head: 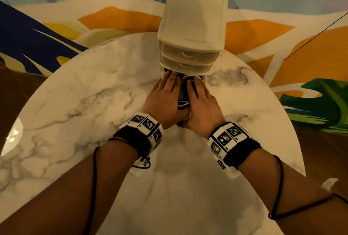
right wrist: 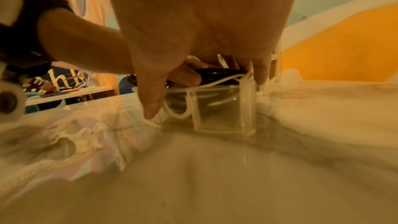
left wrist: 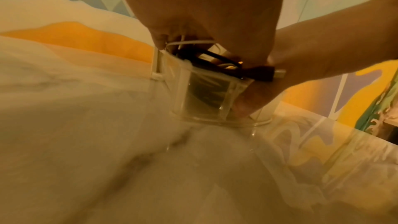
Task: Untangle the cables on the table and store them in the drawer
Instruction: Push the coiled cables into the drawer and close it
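Observation:
A white three-drawer unit (head: pixel 192 18) stands at the far side of the marble table (head: pixel 84 103). Its clear bottom drawer (left wrist: pixel 204 94) is pulled out toward me and holds a bundle of black cables (left wrist: pixel 215 57) and white cables (right wrist: pixel 219 81). A black USB plug (left wrist: pixel 280 72) pokes over the drawer's front rim. My left hand (head: pixel 165 93) and right hand (head: pixel 201 99) lie side by side, palms down with straight fingers, pressing on the cables. Both thumbs hang over the drawer's front wall. Most of the bundle is hidden under my palms.
The two upper drawers (head: pixel 188 54) are closed. A bright patterned rug (head: pixel 310 37) lies on the floor around the round table. Thin black sensor wires (head: pixel 278 187) run along both forearms.

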Motion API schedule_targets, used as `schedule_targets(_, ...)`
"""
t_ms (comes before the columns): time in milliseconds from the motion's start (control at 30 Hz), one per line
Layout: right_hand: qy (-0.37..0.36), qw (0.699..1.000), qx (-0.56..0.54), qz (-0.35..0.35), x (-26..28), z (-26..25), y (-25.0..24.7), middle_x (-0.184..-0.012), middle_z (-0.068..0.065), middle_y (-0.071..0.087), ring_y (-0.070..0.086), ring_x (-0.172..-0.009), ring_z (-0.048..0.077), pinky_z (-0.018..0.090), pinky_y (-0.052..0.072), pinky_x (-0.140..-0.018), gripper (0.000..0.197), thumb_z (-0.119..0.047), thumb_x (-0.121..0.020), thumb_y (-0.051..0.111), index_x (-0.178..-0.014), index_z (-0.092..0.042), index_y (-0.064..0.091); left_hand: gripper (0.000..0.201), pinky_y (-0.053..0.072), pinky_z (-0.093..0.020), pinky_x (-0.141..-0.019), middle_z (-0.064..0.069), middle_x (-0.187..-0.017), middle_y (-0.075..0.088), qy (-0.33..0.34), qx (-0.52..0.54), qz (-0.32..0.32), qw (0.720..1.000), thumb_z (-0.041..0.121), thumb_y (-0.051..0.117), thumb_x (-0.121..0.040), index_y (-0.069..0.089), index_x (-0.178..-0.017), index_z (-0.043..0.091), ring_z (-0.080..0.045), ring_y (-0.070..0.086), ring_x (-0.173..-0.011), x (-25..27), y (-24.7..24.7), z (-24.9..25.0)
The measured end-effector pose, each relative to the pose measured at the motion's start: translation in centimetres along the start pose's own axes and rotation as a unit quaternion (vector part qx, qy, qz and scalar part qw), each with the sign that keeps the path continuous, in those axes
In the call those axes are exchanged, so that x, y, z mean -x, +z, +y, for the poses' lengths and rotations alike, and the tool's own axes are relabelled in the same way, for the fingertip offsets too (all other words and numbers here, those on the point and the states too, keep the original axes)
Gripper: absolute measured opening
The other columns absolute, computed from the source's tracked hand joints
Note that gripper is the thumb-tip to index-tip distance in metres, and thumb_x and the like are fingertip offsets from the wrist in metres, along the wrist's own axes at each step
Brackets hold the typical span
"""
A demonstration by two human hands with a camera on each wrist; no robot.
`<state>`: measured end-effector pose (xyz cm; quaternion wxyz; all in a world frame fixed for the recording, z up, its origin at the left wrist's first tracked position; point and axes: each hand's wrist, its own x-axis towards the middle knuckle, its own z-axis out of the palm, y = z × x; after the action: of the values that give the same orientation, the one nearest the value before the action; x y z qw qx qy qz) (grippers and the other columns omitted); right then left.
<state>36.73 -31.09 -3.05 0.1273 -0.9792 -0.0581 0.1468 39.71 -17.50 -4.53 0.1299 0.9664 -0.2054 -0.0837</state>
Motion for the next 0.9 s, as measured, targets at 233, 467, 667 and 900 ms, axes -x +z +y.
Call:
schedule_targets(233,0.005,1.000,0.008,-0.019,-0.3,0.3,0.5,-0.159,0.009,-0.016,-0.013,-0.147,0.021,0.037,0.016,-0.118,0.123,-0.064,-0.068,0.065,-0.151,-0.008,-0.006,0.092,0.000,-0.034,-0.118,-0.012,-0.158,0.009,0.025,-0.028,-0.001,0.999,0.066,0.036,-0.083,0.010,-0.149,0.006,-0.022,0.002,-0.146,0.0,0.5,-0.9)
schedule_targets(467,0.028,0.999,0.019,-0.017,-1.6,-0.5,0.9,-0.159,0.017,-0.008,-0.010,-0.147,0.026,0.041,0.027,-0.116,0.107,-0.051,-0.077,0.060,-0.150,-0.003,-0.001,0.085,0.000,-0.035,-0.119,-0.014,-0.158,-0.004,-0.006,0.004,0.003,1.000,0.060,0.018,-0.087,-0.001,-0.149,0.005,-0.024,-0.005,-0.146,1.6,0.7,-0.5)
schedule_targets(667,0.029,0.999,-0.026,0.021,-0.3,-0.3,1.0,-0.160,0.010,-0.008,-0.008,-0.148,0.022,0.040,0.015,-0.119,0.112,-0.060,-0.073,0.064,-0.151,-0.008,0.002,0.082,0.002,-0.037,-0.120,-0.011,-0.158,-0.007,0.005,0.013,0.003,1.000,0.051,0.039,-0.093,-0.003,-0.149,0.009,-0.021,-0.008,-0.146,0.9,0.4,-1.0)
schedule_targets(900,0.028,0.997,-0.059,0.037,0.9,0.9,1.7,-0.160,0.007,-0.008,-0.011,-0.147,0.018,0.039,0.015,-0.117,0.113,-0.067,-0.074,0.059,-0.151,-0.009,-0.001,0.062,0.022,-0.035,-0.116,-0.013,-0.155,0.020,-0.052,0.145,0.074,0.985,0.033,0.047,-0.095,0.024,-0.146,0.005,-0.025,0.021,-0.143,2.6,0.9,-0.9)
